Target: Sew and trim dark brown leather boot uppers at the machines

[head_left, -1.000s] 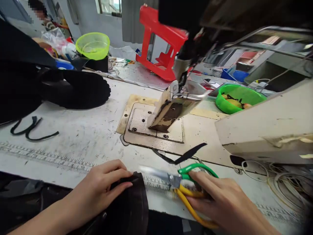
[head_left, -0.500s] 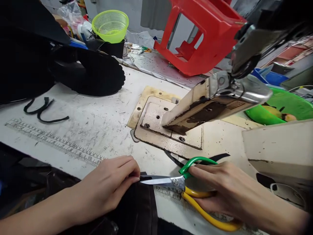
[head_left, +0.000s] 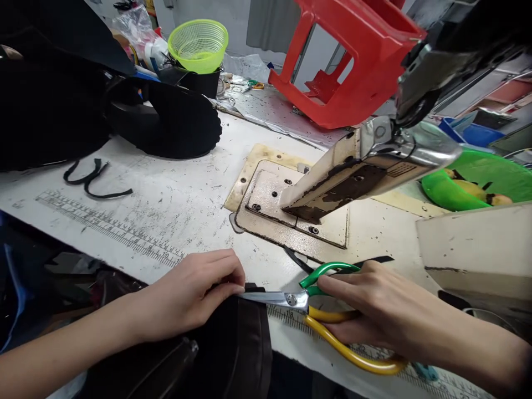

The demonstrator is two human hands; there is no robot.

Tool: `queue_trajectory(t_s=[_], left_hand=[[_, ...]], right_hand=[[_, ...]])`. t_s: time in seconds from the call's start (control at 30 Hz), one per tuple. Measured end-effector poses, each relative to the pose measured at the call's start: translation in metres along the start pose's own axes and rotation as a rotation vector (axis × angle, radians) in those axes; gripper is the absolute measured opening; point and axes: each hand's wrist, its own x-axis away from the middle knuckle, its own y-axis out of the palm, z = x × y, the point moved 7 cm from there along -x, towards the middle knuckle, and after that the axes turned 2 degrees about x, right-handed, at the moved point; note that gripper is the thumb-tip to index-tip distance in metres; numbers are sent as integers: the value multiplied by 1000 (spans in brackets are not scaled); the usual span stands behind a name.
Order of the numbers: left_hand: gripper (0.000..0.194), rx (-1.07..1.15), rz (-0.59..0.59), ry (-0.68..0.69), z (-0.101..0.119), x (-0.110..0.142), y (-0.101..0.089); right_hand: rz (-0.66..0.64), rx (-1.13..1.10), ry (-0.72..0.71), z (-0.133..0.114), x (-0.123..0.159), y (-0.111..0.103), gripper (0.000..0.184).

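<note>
My left hand (head_left: 208, 288) pinches the edge of a dark fabric piece (head_left: 249, 343) that hangs over the front of the table. In my right hand (head_left: 369, 310) is a pair of scissors (head_left: 297, 300) with one green and one yellow handle. The blades point left and lie nearly closed at the fabric's top edge, their tips right by my left fingertips. Whatever lies between the blades is too small to make out. Behind the scissors, a dark strip (head_left: 297, 259) rests on the table.
A sewing machine (head_left: 332, 188) stands ahead, a red plastic stool (head_left: 353, 72) behind it. Large black fabric (head_left: 174, 124) and thin black strips (head_left: 100, 180) lie at left. Ruler markings (head_left: 124, 235) run along the table's front. A green basin (head_left: 486, 177) sits at right, a yellow-green basket (head_left: 198, 47) at the back.
The scissor blades have come closer together at the fabric edge. The scene has shifted slightly right in view. My left hand keeps its pinch.
</note>
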Motion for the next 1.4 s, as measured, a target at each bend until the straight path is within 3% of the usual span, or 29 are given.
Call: queue_trajectory(t_s=[0.13, 0.33, 0.6, 0.83, 1.07, 1.2, 1.4], left_hand=[[11, 97, -18, -95, -3, -6, -6], [11, 185, 10, -134, -4, -4, -8], [16, 361, 94, -162, -3, -5, -16], [19, 514, 234, -112, -8, 0, -26], [25, 674, 332, -103, -15, 2, -34], [25, 728, 400, -60, -16, 1, -41], [21, 703, 551, 34, -17, 5, -52]], right_hand=[[-2, -32, 56, 0, -3, -3, 21], [38, -18, -14, -16, -15, -6, 26], [104, 236, -100, -32, -34, -10, 23], [190, 414, -167, -48, -53, -10, 17], [283, 526, -284, -58, -63, -9, 23], [315, 566, -326, -59, -64, -5, 14], [466, 704, -406, -86, -61, -10, 22]])
